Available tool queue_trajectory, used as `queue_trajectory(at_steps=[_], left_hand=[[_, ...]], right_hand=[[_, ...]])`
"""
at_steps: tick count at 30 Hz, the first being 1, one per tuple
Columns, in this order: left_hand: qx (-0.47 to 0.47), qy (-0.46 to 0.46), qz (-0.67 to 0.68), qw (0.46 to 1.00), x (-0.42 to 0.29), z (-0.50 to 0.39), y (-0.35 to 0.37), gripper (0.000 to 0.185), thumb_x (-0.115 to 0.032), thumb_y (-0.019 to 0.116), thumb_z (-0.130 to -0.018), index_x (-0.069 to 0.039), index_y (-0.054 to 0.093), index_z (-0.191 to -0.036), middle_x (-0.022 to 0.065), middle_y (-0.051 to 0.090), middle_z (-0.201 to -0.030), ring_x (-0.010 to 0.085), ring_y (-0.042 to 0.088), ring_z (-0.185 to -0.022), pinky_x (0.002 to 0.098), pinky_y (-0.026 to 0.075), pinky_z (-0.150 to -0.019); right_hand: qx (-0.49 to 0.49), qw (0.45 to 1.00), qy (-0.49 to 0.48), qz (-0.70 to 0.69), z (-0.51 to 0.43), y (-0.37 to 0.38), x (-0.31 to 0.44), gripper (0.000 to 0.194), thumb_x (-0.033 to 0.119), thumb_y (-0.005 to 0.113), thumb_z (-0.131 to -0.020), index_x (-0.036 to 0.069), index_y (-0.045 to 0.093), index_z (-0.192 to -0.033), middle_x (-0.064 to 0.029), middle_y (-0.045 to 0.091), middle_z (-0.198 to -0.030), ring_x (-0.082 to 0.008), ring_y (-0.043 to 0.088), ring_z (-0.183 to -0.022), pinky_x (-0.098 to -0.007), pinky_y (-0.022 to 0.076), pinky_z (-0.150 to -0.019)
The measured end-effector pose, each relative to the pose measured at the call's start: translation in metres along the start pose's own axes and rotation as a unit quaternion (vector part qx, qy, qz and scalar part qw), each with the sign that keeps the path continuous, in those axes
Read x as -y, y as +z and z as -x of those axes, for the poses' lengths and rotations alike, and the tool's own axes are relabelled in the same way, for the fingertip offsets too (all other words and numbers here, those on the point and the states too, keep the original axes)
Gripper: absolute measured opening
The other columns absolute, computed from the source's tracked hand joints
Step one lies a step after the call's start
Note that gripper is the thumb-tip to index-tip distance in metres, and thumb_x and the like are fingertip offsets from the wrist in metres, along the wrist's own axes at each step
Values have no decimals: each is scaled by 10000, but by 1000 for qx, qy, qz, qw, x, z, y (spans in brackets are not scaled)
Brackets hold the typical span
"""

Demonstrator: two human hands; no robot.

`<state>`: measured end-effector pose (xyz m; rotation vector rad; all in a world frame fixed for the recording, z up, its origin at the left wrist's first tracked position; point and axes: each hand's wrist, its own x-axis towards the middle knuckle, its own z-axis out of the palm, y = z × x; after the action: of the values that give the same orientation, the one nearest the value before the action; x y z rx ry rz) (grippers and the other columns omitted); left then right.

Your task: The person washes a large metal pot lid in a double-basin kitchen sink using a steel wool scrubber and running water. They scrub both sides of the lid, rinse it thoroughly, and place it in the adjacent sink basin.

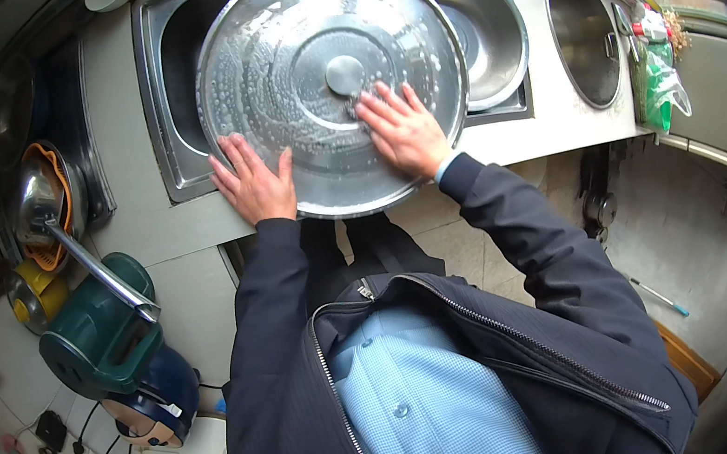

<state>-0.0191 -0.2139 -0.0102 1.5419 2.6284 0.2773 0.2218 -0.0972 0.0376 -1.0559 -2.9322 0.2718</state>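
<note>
A large round metal lid (pixel 250 82), wet and streaked with suds, lies across the double sink and overhangs the counter's front edge. A flat round knob (pixel 346 75) stands at its centre. My left hand (pixel 255 183) lies over the lid's left front rim, fingers spread and thumb on the top face. Just below the knob, my right hand (pixel 407 129) presses its fingertips to the lid. Under them shows part of a small grey scrubber (pixel 352 110), seemingly steel wool, mostly hidden by the fingers.
Behind the lid, a metal basin (pixel 493 31) sits in the right sink bowl; the left bowl (pixel 182 78) is partly covered. Left stand a ladle (pixel 101 266), an orange basket (pixel 47 256) and a green appliance (pixel 94 337). A round metal cover (pixel 583 39) and green bottle (pixel 659 84) are right.
</note>
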Motion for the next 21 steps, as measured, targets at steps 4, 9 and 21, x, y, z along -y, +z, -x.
queue_trajectory(at_steps=[4,9,21], left_hand=[[-9,18,10,1000,2,-4,-2,1002,-681,600,-900,8,327,-1573,190,281,-1658,488,245,-1485,574,194,-1232],[-12,31,-16,999,4,-7,-1,1003,-693,581,-906,11,326,-1573,204,250,-1666,493,209,-1503,585,172,-1235],[24,105,1,994,13,-5,1,983,-649,536,-958,61,261,-1581,249,206,-1673,385,146,-1568,589,160,-1237]], right_hand=[[-94,991,91,8,11,27,-15,508,242,574,-965,80,563,-1446,-126,517,-1533,-341,370,-1497,-584,236,-1222],[-51,950,299,78,19,37,8,603,275,520,-987,-113,477,-1447,-324,431,-1534,-461,323,-1495,-568,208,-1235],[-161,986,26,-41,19,48,70,635,224,590,-937,-93,453,-1470,-280,435,-1551,-405,374,-1483,-508,278,-1226]])
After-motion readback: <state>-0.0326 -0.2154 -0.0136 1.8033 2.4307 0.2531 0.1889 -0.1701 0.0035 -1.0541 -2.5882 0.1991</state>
